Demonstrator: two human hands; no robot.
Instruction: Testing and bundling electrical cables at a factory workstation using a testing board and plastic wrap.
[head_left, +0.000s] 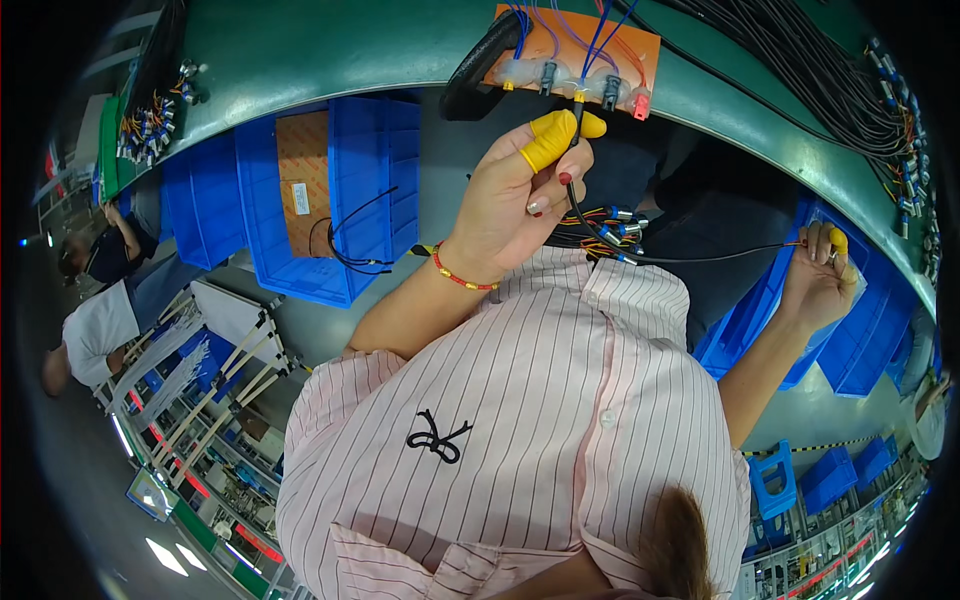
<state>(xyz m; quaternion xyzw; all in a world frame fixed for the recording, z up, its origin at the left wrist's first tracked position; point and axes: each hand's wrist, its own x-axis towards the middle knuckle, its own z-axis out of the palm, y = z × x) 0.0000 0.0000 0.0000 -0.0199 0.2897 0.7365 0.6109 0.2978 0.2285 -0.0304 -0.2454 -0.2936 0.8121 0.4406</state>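
Note:
My left hand (525,185), with yellow finger cots on its thumb and a finger, is closed on a black cable (575,190) just below a yellow connector (579,97). That connector is on the near edge of an orange board (635,55), where black and red connectors also sit in whitish glue. Off to the right, my right hand (820,272) pinches the cable's other end, where thin orange wires show. The cable sags between both hands. Beneath it, a bundle of cable ends with blue and silver connectors (615,235) lies at my lap.
A green table (330,45) curves across the far side. Long black cables (800,75) cover its right part, and more cable ends (155,125) hang at its left edge. Blue bins (375,190) stand under the table on the left, others (865,340) at right. People are at far left.

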